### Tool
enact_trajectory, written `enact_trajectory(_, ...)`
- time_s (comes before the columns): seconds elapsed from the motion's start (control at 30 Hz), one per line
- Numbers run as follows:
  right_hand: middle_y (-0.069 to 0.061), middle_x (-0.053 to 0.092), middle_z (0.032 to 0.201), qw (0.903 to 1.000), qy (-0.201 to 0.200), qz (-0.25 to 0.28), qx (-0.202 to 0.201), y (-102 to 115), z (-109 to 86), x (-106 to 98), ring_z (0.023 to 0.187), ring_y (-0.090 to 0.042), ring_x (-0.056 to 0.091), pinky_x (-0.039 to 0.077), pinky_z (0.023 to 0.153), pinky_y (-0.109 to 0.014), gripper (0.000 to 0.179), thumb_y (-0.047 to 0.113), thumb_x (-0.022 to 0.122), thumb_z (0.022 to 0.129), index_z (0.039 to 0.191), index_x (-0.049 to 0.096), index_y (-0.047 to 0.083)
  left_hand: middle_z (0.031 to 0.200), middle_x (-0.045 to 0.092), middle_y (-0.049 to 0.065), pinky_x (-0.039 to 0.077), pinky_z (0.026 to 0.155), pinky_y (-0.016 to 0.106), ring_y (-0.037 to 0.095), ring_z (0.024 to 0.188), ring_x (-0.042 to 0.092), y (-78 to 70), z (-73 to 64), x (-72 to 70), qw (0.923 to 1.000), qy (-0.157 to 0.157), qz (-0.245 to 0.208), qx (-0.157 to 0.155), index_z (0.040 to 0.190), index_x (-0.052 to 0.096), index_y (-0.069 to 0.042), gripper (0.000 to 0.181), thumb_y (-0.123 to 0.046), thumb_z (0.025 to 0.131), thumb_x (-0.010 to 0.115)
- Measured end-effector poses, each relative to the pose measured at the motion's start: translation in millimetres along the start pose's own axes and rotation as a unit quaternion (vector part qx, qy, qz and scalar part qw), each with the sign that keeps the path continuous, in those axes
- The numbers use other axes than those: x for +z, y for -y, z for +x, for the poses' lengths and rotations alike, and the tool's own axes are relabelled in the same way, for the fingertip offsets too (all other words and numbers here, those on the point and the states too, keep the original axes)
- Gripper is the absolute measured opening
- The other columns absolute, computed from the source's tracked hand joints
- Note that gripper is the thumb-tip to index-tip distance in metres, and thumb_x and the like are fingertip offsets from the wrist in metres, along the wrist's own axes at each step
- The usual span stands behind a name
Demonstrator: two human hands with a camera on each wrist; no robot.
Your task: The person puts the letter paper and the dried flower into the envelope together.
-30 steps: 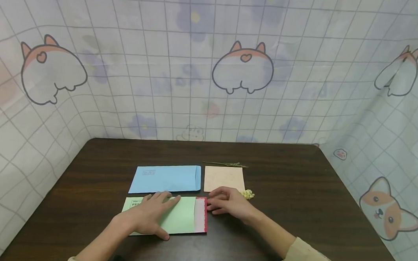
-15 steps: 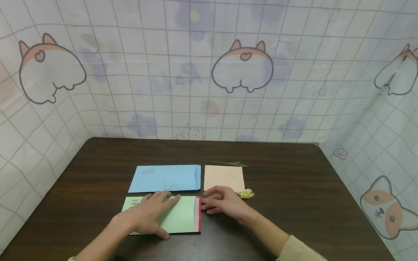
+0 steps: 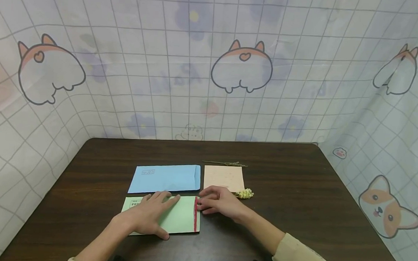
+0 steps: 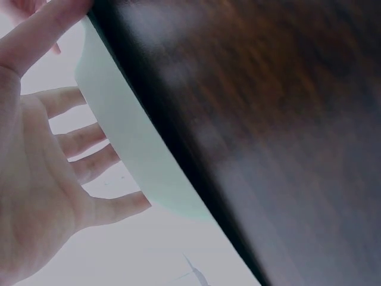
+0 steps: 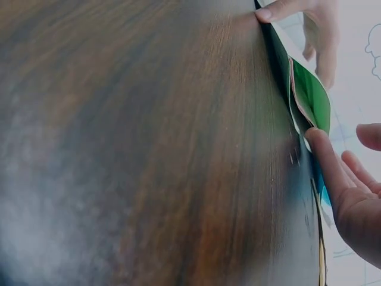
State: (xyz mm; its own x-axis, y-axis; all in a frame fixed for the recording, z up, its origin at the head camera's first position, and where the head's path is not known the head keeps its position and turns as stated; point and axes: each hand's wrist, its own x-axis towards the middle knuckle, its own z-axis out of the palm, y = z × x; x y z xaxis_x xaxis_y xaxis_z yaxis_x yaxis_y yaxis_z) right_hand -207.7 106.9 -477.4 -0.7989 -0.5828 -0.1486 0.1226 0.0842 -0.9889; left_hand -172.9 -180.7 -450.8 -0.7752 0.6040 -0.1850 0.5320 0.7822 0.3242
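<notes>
Envelope (image 3: 182, 219), pale green, flat on dark wood-grain table (image 3: 297, 206), printed box at far left corner. Left hand (image 3: 151, 214) palm down over it, fingers fanned toward far edge, thumb spread out at near edge; holding nothing. Right hand (image 3: 221, 204) at envelope's right end, fingers loosely bent, not closed round anything; right wrist view has 1 fingertip touching the mouth (image 5: 312, 98), which gapes and is deeper green within. Red-edged card (image 3: 195, 214) lies inside, its red strip just short of the end, sliver of green showing to the right; remainder hidden.

Beyond, near the far edge of the green: blue envelope (image 3: 165, 178), flat, small print at left, flap at right end. Just right of it, beige card (image 3: 224, 176), near edge partly behind right hand. Dried sprig (image 3: 228, 163) along card's far edge. Yellow flowers (image 3: 245, 193) by its near right corner. Backdrop cloth (image 3: 243, 14): grid, 3 corgi rears, 1 corgi face.
</notes>
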Motion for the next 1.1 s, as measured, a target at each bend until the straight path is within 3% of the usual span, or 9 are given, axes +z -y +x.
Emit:
enact_trajectory(0.53, -0.025, 0.066, 0.126, 0.9987, 0.048, 0.016, -0.003, 0, -3.0, -5, 0.113, -0.037, 0.068, 0.056, 0.092, -0.046, 0.037, 0.006, 0.061, 0.104, 0.136, 0.052, -0.011, 0.15, 0.041, 0.015, 0.033, 0.104, 0.066, 0.036, 0.136, 0.039, -0.9, 0.2, 0.1, 1.0, 0.0, 0.002, -0.004, 0.16, 0.037, -0.01, 0.109, -0.054, 0.075, 0.088)
enact_trajectory(1.1, -0.026, 0.069, 0.114, 0.9993, -0.004, -0.036, 0.001, 0, -30.1, -45, 0.1, -0.034, 0.071, 0.058, 0.088, -0.044, 0.032, 0.009, 0.065, 0.102, 0.124, 0.058, -0.012, 0.15, 0.04, 0.018, 0.034, 0.104, 0.066, 0.037, 0.137, 0.039, 0.0, -2.5, -0.4, 0.9999, -0.005, 0.008, 0.005, 0.16, 0.036, -0.008, 0.109, -0.052, 0.076, 0.089)
